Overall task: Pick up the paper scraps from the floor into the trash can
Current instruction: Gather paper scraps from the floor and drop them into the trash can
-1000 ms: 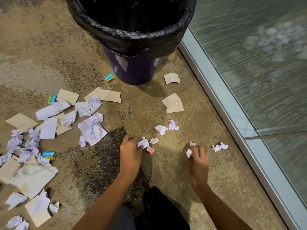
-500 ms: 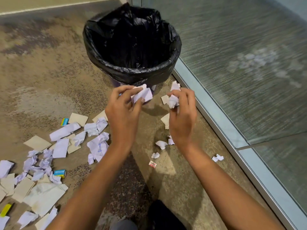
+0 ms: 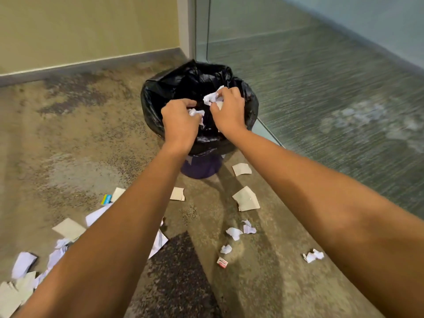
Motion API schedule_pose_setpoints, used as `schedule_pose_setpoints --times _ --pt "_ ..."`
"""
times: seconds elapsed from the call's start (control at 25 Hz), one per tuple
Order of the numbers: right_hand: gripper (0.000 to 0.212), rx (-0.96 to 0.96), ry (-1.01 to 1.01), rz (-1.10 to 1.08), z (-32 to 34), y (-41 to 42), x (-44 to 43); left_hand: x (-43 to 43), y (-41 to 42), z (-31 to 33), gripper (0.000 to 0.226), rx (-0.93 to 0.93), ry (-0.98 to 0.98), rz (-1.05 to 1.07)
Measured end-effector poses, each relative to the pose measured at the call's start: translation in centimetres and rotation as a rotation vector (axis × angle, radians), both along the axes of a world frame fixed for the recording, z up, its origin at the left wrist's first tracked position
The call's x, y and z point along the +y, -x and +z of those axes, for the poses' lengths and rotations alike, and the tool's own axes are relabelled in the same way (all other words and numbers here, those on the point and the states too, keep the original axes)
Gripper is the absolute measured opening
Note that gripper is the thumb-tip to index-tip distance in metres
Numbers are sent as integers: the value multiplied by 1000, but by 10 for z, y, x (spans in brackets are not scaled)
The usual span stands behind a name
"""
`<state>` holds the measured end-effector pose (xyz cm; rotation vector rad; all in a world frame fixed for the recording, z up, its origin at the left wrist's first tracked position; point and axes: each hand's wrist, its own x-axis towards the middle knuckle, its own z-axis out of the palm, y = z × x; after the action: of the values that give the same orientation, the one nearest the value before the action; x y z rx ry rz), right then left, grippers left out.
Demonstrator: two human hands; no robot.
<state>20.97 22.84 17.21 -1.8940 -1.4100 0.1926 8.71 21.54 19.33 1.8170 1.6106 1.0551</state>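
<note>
The trash can, lined with a black bag, stands on the carpet ahead of me. Both my hands hover over its opening. My left hand is closed around a crumpled white paper scrap. My right hand pinches another crumpled white scrap. Several more scraps lie on the floor: tan card pieces near the can's base, small white wads in the middle, and a larger scatter at the lower left, partly hidden by my left arm.
A glass partition with a metal floor rail runs along the right, close to the can. A beige wall with a baseboard closes the back. A small red-and-white packet and a blue-yellow packet lie among the scraps.
Both hands rose from the floor with crumpled scraps and moved forward from in front of the can to over its opening. The view tilted up.
</note>
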Motion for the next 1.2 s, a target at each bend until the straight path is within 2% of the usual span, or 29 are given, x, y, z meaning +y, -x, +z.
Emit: schedule_pose_setpoints --times 0.12,0.2,0.32,0.48,0.56,0.76,1.04,1.2 --pt "23 62 104 42 0 -7 9 2 7 -10 34 0 -5 -1" --pt "20 83 81 60 3 -8 9 1 12 -15 28 -30 -26 3" --pt "31 129 -59 23 9 -4 -6 -12 15 -19 14 -81 -65 10" --pt "34 135 -360 -26 15 4 -49 -54 13 -30 11 66 -268 -46" --pt "32 112 -430 -34 7 3 -80 -79 11 -41 10 93 -355 -87" --pt "36 78 -338 -50 -36 -5 -136 -130 10 -87 15 81 -238 -183" --pt "33 -65 -234 137 -35 -8 -81 -127 6 -104 9 125 -142 -212" --pt "38 -6 -267 133 -34 -10 -75 -122 6 -114 11 147 -127 -235"
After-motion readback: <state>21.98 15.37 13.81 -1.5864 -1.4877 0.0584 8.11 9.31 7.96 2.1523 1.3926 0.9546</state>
